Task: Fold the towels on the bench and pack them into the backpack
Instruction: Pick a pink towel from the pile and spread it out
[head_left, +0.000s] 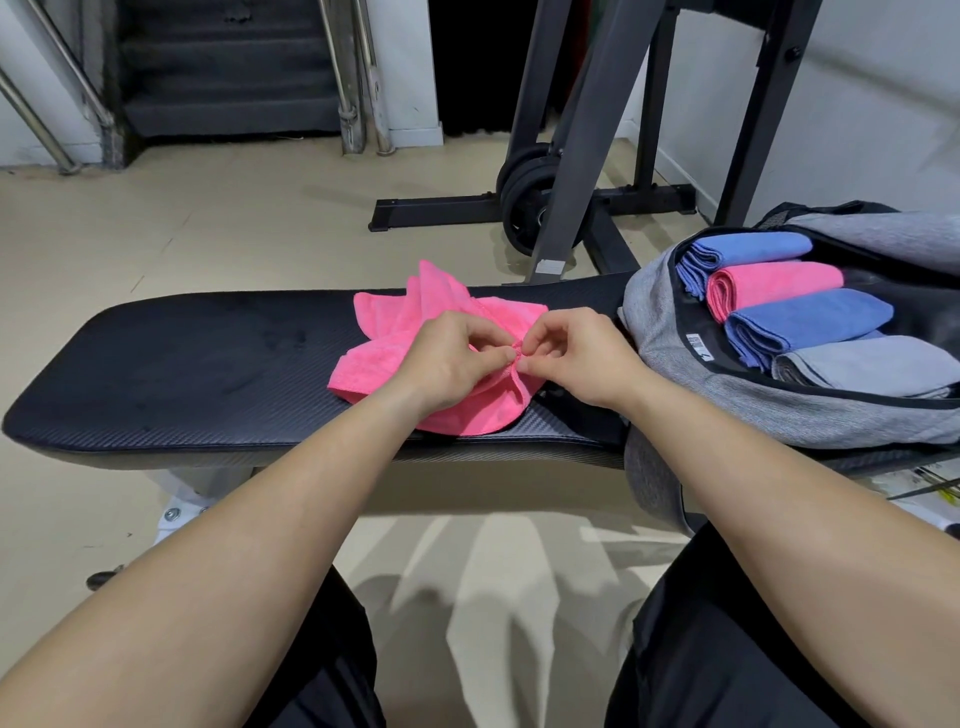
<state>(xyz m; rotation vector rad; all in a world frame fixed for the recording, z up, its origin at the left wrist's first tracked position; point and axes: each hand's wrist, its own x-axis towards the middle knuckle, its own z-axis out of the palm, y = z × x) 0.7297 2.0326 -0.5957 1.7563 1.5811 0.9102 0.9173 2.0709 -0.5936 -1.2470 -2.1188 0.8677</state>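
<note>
A crumpled pink towel (387, 340) lies on the black padded bench (197, 374), near its right half. My left hand (457, 358) and my right hand (576, 353) meet over it, each pinching the same raised fold of the towel between thumb and fingers. At the bench's right end lies an open grey backpack (670, 358). Inside it sit folded towels in a row: a blue one (753, 249), a pink one (774, 286), another blue one (810, 319) and a grey one (872, 366).
Behind the bench stands a dark metal rack (571, 171) with black weight plates (524, 202) at its base. A staircase with metal railings (234, 78) is at the far left. My knees in black clothing are at the bottom edge.
</note>
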